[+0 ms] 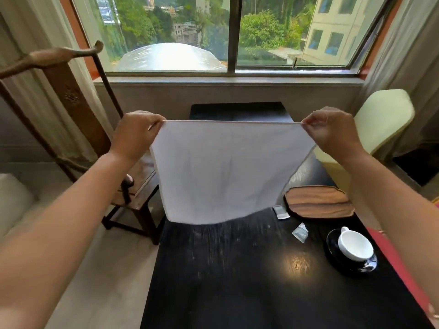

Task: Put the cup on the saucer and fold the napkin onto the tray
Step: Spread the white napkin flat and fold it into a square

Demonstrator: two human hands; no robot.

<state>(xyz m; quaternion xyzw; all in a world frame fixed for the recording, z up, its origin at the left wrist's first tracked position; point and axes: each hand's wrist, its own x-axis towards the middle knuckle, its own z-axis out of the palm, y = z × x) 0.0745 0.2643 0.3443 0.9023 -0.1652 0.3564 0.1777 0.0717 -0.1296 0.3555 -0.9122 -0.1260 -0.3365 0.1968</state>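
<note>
The left hand (136, 134) and right hand (329, 131) each pinch a top corner of the napkin (223, 172), spread above the table (237, 269). The cup (355, 245) sits on the saucer (349, 264); folding toward the tray (318, 201) likely comes next.

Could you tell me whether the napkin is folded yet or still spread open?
Spread open: the napkin hangs as one flat sheet, its top corners pinched by the left hand and right hand, above the table.
</note>
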